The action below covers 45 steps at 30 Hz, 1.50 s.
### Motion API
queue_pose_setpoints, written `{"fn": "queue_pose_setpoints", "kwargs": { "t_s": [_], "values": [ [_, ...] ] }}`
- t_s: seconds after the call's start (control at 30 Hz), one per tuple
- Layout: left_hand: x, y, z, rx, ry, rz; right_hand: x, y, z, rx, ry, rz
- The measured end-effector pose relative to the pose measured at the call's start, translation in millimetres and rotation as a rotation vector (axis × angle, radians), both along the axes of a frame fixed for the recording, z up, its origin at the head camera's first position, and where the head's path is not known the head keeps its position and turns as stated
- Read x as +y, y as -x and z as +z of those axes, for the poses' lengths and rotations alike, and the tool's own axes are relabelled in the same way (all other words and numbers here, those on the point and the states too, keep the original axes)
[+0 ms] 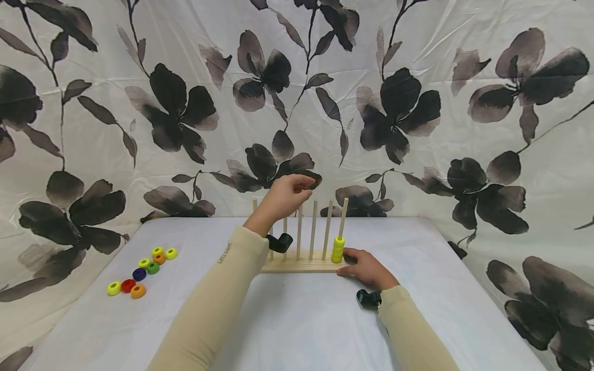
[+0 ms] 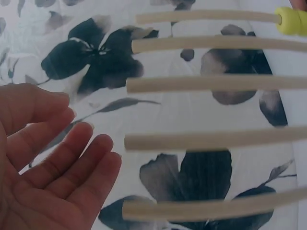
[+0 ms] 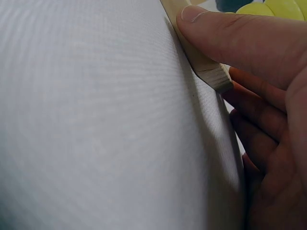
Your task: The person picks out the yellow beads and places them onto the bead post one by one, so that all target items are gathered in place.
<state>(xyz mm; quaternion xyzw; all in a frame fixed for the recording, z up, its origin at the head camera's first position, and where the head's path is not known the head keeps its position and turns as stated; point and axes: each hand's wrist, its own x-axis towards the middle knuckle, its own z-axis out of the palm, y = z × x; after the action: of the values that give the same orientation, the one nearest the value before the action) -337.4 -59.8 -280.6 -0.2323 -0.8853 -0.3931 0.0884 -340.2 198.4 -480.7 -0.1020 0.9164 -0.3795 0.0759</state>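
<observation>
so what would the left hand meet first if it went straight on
Probably one of the wooden pegs just ahead of the left hand; depth is unclear, so it might pass above them.

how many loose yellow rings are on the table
4: a yellow ring left of the red ring, one left of the green ring, one behind the farther orange ring and one to its right. Any behind the left sleeve would be hidden.

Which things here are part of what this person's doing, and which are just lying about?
Probably part of it:
wooden peg board
yellow rings on its end peg
loose coloured rings

Apparently just surroundings:
flowered cloth behind
white table cover
</observation>
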Motion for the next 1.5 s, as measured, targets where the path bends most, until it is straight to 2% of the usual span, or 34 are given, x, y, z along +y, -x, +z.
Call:
{"fn": "queue_pose_setpoints", "kwargs": {
  "t_s": [0.33, 0.83, 1.13, 1.5],
  "values": [
    [-48.6, -9.5, -3.5, 0.014, -0.029, 0.091, -1.3, -5.8, 0.3, 0.006, -0.012, -0.009],
    [-115.9, -26.3, -15.8, 0.089, 0.063, 0.204, -1.0, -5.6, -4.1, 0.03, -0.011, -0.005],
    [-162.0, -44.9, -23.6, 0.039, 0.12, 0.301, -2.2, -6.4, -4.4, 0.032, 0.0, -0.005],
    [-208.9, -63.4, -38.6, -0.011, 0.132, 0.377, -0.6, -6.9, -7.5, 0.024, -0.007, -0.007]
  ]
}}
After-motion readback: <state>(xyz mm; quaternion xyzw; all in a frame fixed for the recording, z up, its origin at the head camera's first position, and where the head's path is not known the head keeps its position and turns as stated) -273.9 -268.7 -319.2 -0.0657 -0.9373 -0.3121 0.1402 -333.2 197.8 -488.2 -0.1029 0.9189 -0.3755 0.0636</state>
